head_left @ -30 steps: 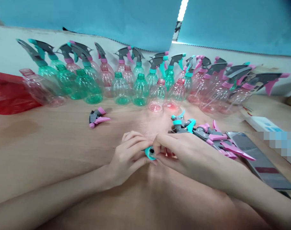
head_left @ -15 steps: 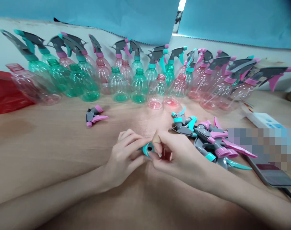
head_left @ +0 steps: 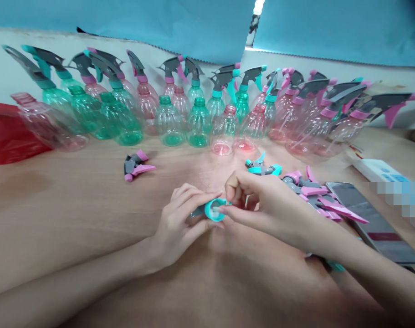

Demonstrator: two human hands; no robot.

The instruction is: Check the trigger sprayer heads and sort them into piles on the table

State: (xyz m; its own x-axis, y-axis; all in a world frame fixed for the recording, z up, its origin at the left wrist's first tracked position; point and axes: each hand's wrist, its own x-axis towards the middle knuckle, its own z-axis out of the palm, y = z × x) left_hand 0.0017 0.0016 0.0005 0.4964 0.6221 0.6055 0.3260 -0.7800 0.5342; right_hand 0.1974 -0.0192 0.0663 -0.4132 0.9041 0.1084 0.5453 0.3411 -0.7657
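My left hand [head_left: 180, 218] is closed round a grey spray head with a teal screw cap [head_left: 214, 210], the cap's open end facing me. My right hand [head_left: 262, 205] pinches at that cap's opening with thumb and fingertip; what it pinches is too small to make out. Both hands rest low over the wooden table [head_left: 74, 205]. Just right of my right hand lies a pile of loose pink and teal spray heads [head_left: 306, 191].
Rows of green and pink plastic bottles [head_left: 197, 125], many with trigger heads, line the back of the table. A single pink spray head [head_left: 135, 165] lies left of centre. A red bag [head_left: 9, 136] is far left; a phone [head_left: 374, 218] and a white box [head_left: 374, 168] lie right.
The teal cap has turned more toward me and my right fingers have moved onto its opening. My right hand has lifted slightly; the view has barely shifted.
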